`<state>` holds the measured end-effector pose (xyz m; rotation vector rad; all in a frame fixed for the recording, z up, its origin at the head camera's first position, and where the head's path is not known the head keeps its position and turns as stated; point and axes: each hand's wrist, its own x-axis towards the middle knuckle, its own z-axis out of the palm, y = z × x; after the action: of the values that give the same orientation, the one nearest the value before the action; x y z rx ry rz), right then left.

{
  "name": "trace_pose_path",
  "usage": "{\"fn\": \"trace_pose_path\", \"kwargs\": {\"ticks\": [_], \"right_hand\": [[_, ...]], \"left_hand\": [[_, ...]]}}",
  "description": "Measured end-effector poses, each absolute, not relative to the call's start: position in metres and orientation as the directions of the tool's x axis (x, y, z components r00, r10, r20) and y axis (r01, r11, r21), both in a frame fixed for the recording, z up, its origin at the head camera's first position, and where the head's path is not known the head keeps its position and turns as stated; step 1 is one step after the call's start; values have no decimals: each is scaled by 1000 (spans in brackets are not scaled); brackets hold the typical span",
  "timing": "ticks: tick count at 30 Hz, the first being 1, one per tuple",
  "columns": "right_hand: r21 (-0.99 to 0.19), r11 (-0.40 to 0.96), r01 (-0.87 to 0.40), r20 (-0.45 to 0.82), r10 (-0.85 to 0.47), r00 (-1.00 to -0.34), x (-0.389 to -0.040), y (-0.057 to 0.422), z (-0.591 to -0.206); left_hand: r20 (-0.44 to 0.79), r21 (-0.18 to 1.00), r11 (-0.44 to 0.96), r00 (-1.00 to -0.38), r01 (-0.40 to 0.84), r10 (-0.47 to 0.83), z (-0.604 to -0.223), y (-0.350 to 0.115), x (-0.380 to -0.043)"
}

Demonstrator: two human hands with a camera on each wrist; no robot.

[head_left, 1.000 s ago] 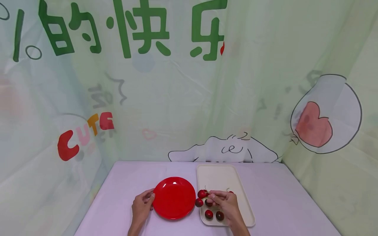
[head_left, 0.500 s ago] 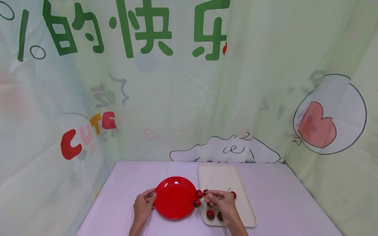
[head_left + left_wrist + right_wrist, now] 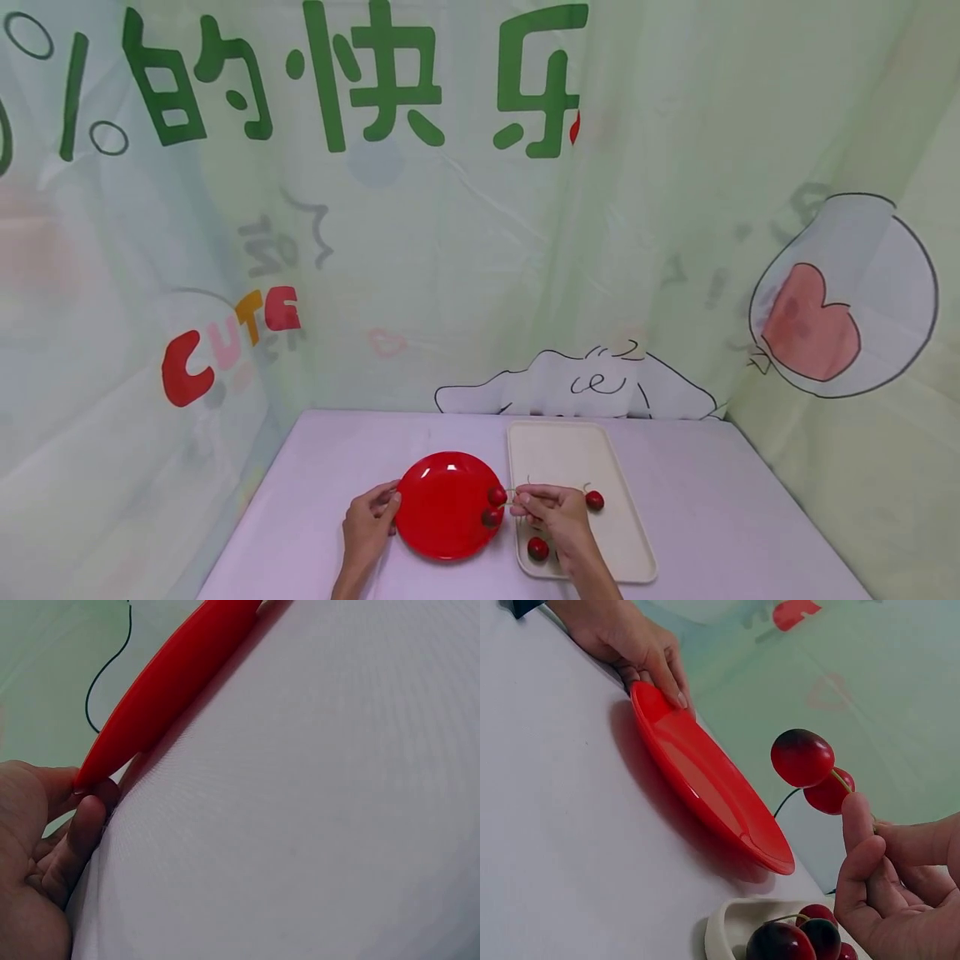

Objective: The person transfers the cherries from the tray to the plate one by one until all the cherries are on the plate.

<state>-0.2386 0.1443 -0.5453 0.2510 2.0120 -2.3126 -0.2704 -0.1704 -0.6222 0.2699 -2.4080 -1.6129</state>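
Observation:
My left hand (image 3: 369,523) pinches the left rim of a round red plate (image 3: 442,512) between thumb and fingers. In the left wrist view the plate (image 3: 169,686) appears edge-on, gripped at its near end. By their green stems, my right hand (image 3: 558,517) pinches a pair of dark red cherries (image 3: 802,758). The pair hangs over the plate's right side in the head view, and the right wrist view shows it raised above the plate. More cherries (image 3: 537,548) lie in a cream tray (image 3: 558,450) below my right hand, which partly hides them.
A single cherry (image 3: 595,500) with its stem rests towards the tray's right side. The tray stands right beside the plate on a pale lilac tabletop (image 3: 720,517). Printed curtains (image 3: 420,292) enclose the table at the back and sides.
My right hand has carried the cherry pair left, from over the tray to over the plate's right edge. My left hand keeps its hold on the plate. The head view has shifted slightly.

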Motion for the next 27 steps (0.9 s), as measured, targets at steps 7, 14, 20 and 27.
{"fn": "trace_pose_path", "kwargs": {"ticks": [7,14,20,27], "right_hand": [[-977,-146,152,-161,52,-986,-242,137,-552],[-976,-157,152,-161,43,-986,-242,127,-554],[-967,-182,179,-190,42,-981,-244,117,-556],[-971,-178,159,-167,31,-985,-240,107,-550]], "left_hand": [[95,930,367,-957,-12,-273,-627,-171,-272],[94,930,368,-956,-15,-277,-633,-171,-276],[90,928,373,-958,-19,-274,-636,-175,-277],[89,928,372,-957,-22,-277,-632,-174,-276]]}}
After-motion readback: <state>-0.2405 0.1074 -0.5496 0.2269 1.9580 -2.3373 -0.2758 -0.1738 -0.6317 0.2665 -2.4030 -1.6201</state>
